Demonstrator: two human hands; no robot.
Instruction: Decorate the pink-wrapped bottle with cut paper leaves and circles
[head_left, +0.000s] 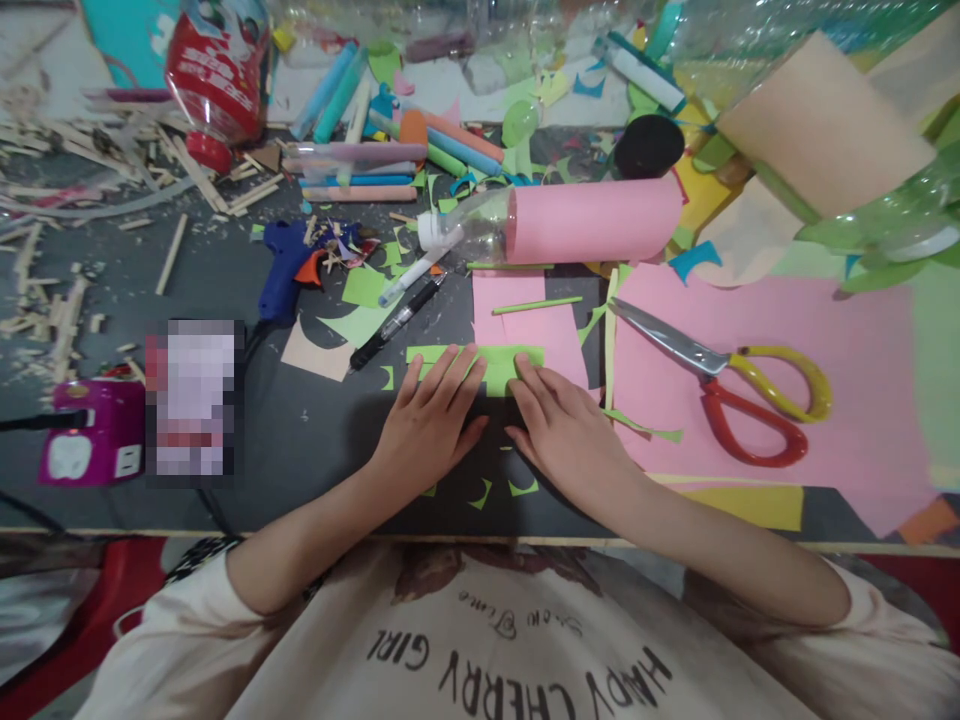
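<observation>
the shirt [480, 640] below reads "cherry girl" (upside down from here). left hand [431, 420] and right hand [566, 430] lie flat, fingers spread, gripping nothing, pressing a green paper strip [495, 362] on the dark table [315, 440], beside pink paper [750, 320].

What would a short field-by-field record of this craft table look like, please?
left hand: flat, fingers pressing on the green paper strip
right hand: flat, fingertips on the strip's right end
strip: lies on the dark table
scissors: lying on the large pink sheet, right of the hands
glue gun: blue, beyond the left hand
bottle: on its side, wrapped in pink paper
</observation>
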